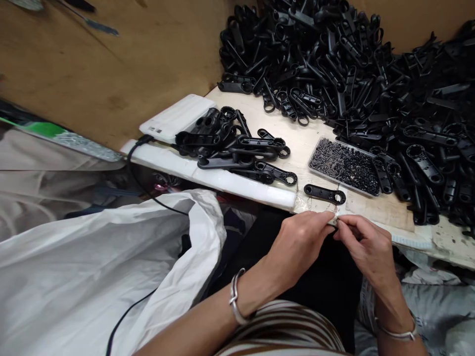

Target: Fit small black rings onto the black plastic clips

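Observation:
My left hand [302,242] and my right hand [365,247] meet at the table's front edge, fingertips pinched close together. Whatever lies between the fingertips is too small and too covered to name. Just beyond them a single black plastic handle [322,193] lies flat, its ring end to the right. Behind it to the right is a clear shallow tray [314,170] filled with small dark parts. To the left, a small heap of similar black handles [230,143] lies near the table edge, some with ring ends showing.
A large pile of black plastic handles [315,54] covers the back and right of the table [245,106]. A white box-shaped device [178,117] with a black cable [143,185] sits at the left. A large white sack [111,257] stands open below the left edge.

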The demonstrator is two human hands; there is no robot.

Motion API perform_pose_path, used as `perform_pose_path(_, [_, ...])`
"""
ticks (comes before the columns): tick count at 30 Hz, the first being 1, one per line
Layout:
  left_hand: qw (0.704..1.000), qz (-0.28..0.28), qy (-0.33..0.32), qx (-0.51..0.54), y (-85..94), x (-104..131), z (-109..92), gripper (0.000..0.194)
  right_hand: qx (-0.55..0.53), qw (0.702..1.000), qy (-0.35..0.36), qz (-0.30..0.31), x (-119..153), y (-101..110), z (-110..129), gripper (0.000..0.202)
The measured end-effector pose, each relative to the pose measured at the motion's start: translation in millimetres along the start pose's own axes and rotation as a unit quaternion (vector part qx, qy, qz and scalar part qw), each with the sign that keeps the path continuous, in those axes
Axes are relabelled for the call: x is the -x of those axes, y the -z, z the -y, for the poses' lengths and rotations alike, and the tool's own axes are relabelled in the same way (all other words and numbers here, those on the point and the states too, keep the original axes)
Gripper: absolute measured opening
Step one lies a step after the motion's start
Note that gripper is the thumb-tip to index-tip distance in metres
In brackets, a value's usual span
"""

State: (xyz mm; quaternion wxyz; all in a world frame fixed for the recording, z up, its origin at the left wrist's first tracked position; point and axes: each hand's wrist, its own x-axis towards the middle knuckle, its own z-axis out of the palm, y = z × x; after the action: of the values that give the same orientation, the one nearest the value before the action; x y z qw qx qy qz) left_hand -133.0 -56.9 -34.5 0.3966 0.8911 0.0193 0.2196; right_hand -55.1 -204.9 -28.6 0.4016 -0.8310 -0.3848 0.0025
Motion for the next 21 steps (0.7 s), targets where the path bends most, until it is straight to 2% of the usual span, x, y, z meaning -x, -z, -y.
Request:
perform_pose_path(2, [0.995, -0.025, -0.063, -0.075, 8.3, -6.8, 1.5, 0.013, -0.005, 0.999, -0.033, -0.015, -2.4, 1.1, -3.0, 0.011])
perform_pose_path(4, [0.978, -0.026, -0.110, -0.173, 16.0, -17.1, 4.4, 0.016, -0.002, 0.998, -0.059, -0.029, -4.6, 2.7, -5.5, 0.013])
perform_pose_path(8, [0.938, 0.059, -0.125, -0.319, 21.6, -37.8, 12.9, 0.017, 0.010, 0.996, -0.068, -0.049, -6.3, 6.8, -9.0, 0.013])
perform_pose_path(11, [0.931, 0.079, -0.129, -0.331, 17.9, -42.6, 18.4, 0.017, 0.008, 0.996, -0.070, -0.051, -4.6, 10.4, -12.7, 0.011])
perform_pose_path(21, [0.936, 0.039, -0.159, -0.312, 12.8, -34.2, 21.0, 0.023, 0.008, 0.994, -0.090, -0.055, -2.7, 15.9, -20.5, 0.014])
